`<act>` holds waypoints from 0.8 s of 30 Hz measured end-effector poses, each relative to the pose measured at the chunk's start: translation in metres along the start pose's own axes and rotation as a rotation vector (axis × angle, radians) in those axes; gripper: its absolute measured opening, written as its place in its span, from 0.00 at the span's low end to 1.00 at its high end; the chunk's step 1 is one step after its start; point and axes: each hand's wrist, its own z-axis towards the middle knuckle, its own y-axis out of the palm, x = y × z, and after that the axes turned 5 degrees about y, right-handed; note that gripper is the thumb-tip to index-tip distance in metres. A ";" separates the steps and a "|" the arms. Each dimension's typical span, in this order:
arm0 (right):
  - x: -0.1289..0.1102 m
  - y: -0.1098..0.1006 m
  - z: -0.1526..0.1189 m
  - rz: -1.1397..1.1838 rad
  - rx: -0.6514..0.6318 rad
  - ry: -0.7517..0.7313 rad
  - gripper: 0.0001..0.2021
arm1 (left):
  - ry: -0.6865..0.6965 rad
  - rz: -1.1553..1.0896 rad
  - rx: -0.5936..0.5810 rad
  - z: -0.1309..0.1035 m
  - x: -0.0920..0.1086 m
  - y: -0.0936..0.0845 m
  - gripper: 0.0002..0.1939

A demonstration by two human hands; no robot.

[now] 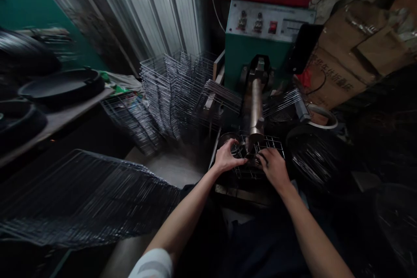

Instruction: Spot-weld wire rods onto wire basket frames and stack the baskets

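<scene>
A small wire grid panel [275, 142] lies on the work surface beneath the metal electrode arm [256, 110] of a green machine [236, 56]. At the grid's left side is my left hand [226, 156], its thumb stretched to the right and its fingers apart. My right hand [273, 166] rests over the right side of the grid with its fingers curled inward near the arm's tip. What those fingers pinch is too dark and small to make out. Dim light and blur hide the details between the two hands.
Stacked wire racks [177, 91] stand left of the machine. A large pile of wire grids [87, 200] lies at lower left. To the right are a dark basin with metal wires [314, 156] and cardboard boxes [339, 74]. Black round pans [65, 84] sit on a left shelf.
</scene>
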 end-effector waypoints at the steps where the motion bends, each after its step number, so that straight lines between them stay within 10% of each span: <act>1: 0.002 0.001 0.001 0.000 -0.012 -0.002 0.10 | 0.004 0.010 0.000 0.002 -0.002 -0.001 0.33; 24: 0.004 0.005 0.003 0.143 0.024 0.028 0.14 | 0.100 -0.019 -0.050 0.011 -0.006 -0.004 0.33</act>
